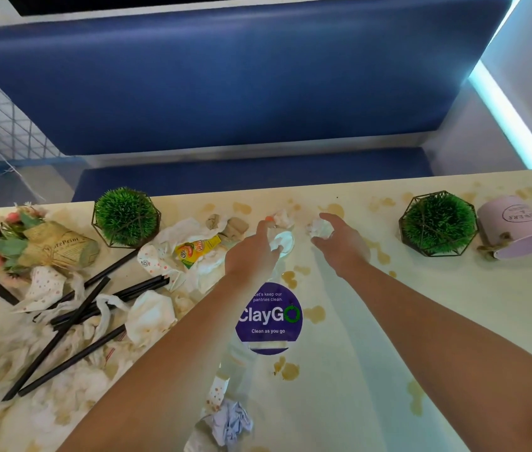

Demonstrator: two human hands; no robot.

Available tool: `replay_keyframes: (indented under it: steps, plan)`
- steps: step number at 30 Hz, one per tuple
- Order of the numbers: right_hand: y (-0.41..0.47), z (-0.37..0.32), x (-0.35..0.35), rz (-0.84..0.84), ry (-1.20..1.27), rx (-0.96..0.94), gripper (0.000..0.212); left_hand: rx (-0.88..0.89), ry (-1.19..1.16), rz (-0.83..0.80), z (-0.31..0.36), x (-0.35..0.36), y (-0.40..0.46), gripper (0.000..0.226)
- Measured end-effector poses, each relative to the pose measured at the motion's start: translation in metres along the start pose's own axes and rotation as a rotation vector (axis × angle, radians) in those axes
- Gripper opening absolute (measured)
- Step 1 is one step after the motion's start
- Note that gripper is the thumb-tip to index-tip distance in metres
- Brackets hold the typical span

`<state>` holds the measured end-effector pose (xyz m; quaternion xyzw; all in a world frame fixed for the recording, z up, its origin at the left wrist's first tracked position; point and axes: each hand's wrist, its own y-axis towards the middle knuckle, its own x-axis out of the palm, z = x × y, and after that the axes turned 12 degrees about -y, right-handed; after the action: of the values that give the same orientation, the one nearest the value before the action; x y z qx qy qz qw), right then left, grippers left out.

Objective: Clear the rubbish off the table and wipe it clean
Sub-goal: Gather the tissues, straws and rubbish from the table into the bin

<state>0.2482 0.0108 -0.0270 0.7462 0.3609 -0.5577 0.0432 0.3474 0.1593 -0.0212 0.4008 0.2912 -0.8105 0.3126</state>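
Note:
Rubbish covers the left half of the cream table (453,321): crumpled tissues (150,316), several black straws (72,324), spotted paper wrappers (44,285) and a yellow sachet (198,249). My left hand (253,252) reaches to the table's far middle and grips a white crumpled piece (284,241). My right hand (339,241) curls its fingers round a crumpled white tissue (318,228) beside it. Another tissue ball (230,424) lies near the front edge. Brown spill stains (315,313) dot the surface.
Two green plant balls in wire frames stand at the far left (126,216) and far right (437,223). A pink tin (519,230) lies tipped over at the right. A flower bouquet (30,246) lies at the left. A purple ClayGo sticker (268,318) sits mid-table. Blue bench (225,76) behind.

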Motion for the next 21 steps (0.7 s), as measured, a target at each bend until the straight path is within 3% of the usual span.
replay_keyframes:
  steps: [4, 10, 15, 21]
  plan:
    - [0.003, 0.001, 0.003, -0.016, -0.133, -0.019, 0.047, -0.024, 0.034, -0.034, 0.000, 0.004, 0.003, 0.067]
    - [-0.007, 0.003, 0.010, -0.007, -0.151, 0.010, 0.024, -0.080, 0.030, -0.024, -0.007, 0.007, 0.001, 0.058]
    - [-0.023, 0.004, 0.009, -0.041, -0.039, 0.085, 0.029, -0.100, 0.010, -0.022, -0.004, 0.005, -0.003, 0.040]
    - [-0.052, 0.014, 0.006, -0.058, 0.313, 0.116, 0.024, -0.101, 0.015, -0.054, -0.008, 0.001, -0.011, 0.034]
